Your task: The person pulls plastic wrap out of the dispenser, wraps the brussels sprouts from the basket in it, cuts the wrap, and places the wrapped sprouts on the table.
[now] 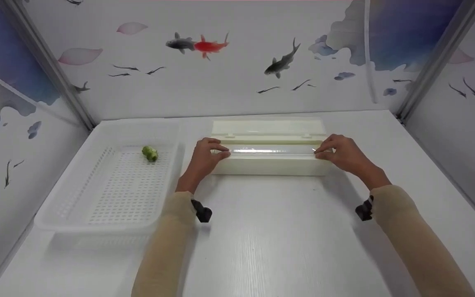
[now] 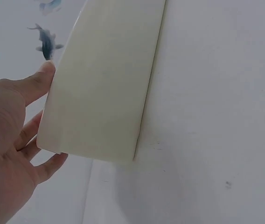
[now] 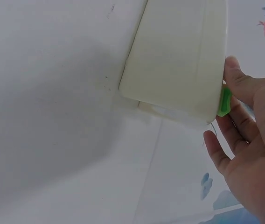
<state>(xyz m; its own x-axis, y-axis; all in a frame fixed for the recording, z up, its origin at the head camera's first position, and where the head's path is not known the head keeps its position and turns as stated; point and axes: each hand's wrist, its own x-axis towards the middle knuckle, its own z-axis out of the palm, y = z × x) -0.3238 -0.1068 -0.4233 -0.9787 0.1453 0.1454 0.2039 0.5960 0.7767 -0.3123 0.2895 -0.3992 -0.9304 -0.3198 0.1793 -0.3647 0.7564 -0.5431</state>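
A pale cream box (image 1: 268,167) stands on the table with its lid (image 1: 267,127) swung up behind. Clear shiny film (image 1: 262,151) stretches along the opening. At the box's left end, my left hand (image 1: 205,161) pinches the film edge between thumb and fingers; my right hand (image 1: 346,156) does the same at the right end. The box front (image 2: 100,84) hides the left fingertips partly in the left wrist view, where the left hand (image 2: 11,135) lies along its end. A green piece (image 3: 224,101) shows at the box end, beside the right hand (image 3: 254,126).
Left of the box is a white perforated basket (image 1: 97,227) with a small green vegetable piece (image 1: 150,154) inside. Patterned panels (image 1: 237,82) with painted fish enclose the white table (image 1: 262,247) at the back and sides.
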